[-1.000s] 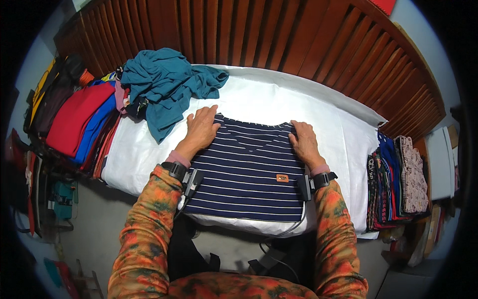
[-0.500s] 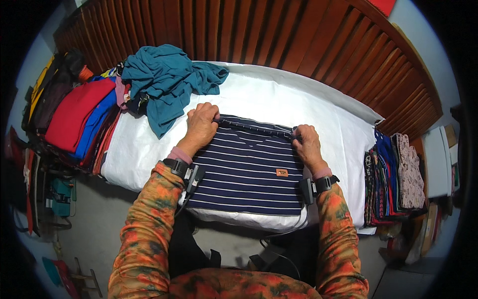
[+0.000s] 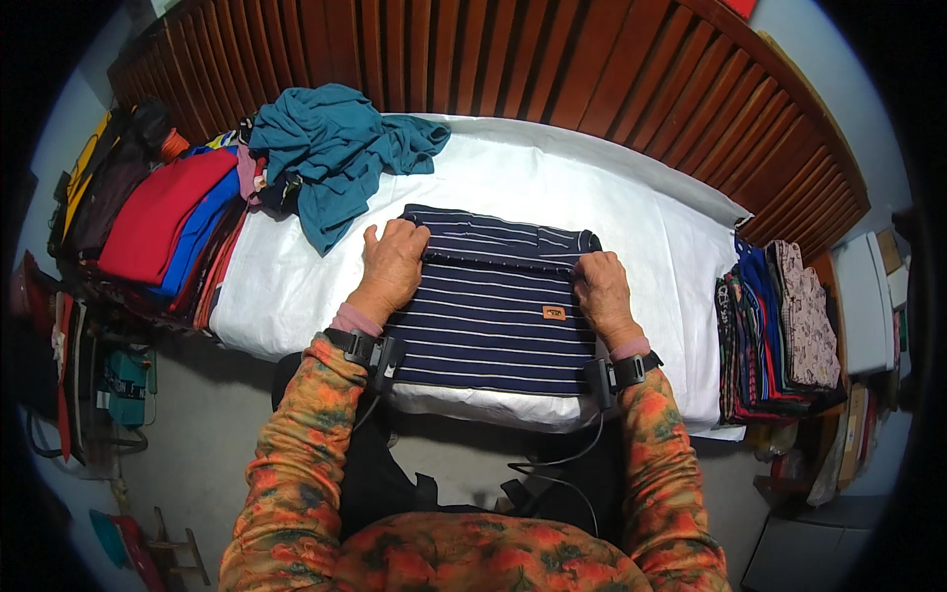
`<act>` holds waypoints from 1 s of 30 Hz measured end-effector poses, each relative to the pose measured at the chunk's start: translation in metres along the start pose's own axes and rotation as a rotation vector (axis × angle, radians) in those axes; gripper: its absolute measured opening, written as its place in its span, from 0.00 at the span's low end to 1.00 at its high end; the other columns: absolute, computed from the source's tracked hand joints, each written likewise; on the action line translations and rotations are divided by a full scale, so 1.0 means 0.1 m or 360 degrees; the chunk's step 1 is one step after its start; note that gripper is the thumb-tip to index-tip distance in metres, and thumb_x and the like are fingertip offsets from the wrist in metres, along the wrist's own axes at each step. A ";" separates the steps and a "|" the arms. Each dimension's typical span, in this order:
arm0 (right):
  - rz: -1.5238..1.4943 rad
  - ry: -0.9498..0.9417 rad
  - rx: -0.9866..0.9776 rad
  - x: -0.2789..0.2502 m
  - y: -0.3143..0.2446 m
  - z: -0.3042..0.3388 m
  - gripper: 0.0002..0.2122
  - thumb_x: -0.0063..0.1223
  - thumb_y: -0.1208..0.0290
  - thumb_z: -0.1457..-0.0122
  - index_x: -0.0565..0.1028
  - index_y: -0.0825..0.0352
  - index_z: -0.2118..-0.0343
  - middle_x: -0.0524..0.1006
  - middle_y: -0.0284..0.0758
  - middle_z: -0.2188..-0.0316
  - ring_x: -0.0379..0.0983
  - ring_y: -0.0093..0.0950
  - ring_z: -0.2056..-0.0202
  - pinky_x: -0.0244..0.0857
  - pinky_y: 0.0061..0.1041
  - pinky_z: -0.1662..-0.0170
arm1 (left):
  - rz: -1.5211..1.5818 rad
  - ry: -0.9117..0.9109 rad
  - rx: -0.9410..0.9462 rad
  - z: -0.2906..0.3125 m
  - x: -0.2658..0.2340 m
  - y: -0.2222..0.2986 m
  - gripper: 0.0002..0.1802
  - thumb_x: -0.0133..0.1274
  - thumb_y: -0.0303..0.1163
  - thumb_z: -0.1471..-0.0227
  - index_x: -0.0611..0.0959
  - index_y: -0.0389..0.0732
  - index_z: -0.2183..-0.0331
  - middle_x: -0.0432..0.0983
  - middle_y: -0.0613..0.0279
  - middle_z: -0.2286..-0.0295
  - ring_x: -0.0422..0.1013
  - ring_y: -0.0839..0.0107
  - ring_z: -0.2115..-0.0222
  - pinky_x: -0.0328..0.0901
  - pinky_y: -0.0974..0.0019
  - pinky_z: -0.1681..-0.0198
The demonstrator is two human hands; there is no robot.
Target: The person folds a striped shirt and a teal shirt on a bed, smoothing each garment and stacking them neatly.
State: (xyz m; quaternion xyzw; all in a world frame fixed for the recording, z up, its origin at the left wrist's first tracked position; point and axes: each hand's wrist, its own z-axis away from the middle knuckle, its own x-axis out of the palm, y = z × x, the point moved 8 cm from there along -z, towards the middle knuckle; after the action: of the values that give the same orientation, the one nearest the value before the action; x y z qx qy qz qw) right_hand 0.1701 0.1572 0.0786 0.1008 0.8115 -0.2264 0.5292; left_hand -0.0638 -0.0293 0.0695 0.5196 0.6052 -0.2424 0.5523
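A navy shirt with thin white stripes [image 3: 483,340] lies on the white-covered bed, folded to a near rectangle. A small orange-brown patch [image 3: 554,313] shows on its right side. My left hand [image 3: 393,264] pinches the shirt at the left end of a crosswise fold. At the other end of that fold, my right hand [image 3: 603,294] grips the cloth with bent fingers. Beyond the fold, a band of striped cloth [image 3: 493,229] reaches back past both hands. My fingertips are partly hidden in the fabric.
A crumpled teal garment [image 3: 330,148] lies at the back left. Beside it rises a stack of folded clothes with a red piece [image 3: 163,217] on top. More folded clothes [image 3: 809,316] stand at the right end. A slatted wooden headboard [image 3: 473,64] borders the white sheet [image 3: 671,227].
The shirt's far part now extends back beyond the fold as a wider striped band. Both hands still hold the fold's ends, my right slightly lower. The whole view has shifted a little.
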 end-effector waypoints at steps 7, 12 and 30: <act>0.0031 -0.0061 0.0052 0.00 0.00 0.03 0.11 0.56 0.84 0.55 0.71 0.63 0.68 0.71 0.36 0.68 0.67 0.38 0.59 0.62 0.37 0.51 | -0.0091 -0.0089 0.0000 0.01 0.01 0.00 0.13 0.55 0.23 0.53 0.79 0.44 0.62 0.70 0.63 0.63 0.66 0.62 0.52 0.50 0.40 0.43; 0.0191 -0.0017 -0.0153 -0.12 -0.18 0.01 0.13 0.54 0.85 0.56 0.73 0.63 0.66 0.71 0.34 0.68 0.68 0.37 0.57 0.54 0.48 0.38 | -0.0077 0.0003 0.0185 -0.02 -0.20 0.10 0.08 0.57 0.27 0.58 0.82 0.41 0.70 0.72 0.62 0.63 0.66 0.63 0.52 0.50 0.42 0.42; -0.0018 -0.0418 -0.0327 0.27 -0.65 -0.01 0.29 0.57 0.71 0.43 0.64 0.64 0.38 0.62 0.40 0.37 0.54 0.39 0.34 0.46 0.45 0.31 | 0.0474 -0.0255 0.0449 -0.07 0.14 0.62 0.25 0.56 0.29 0.47 0.75 0.39 0.47 0.69 0.51 0.47 0.61 0.54 0.40 0.54 0.53 0.36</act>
State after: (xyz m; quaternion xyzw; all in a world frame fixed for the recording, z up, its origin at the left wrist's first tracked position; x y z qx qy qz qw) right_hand 0.1316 0.0984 0.0713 0.0113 0.7547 -0.1565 0.6370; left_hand -0.0087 0.0026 0.0761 0.6543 0.4360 -0.2809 0.5503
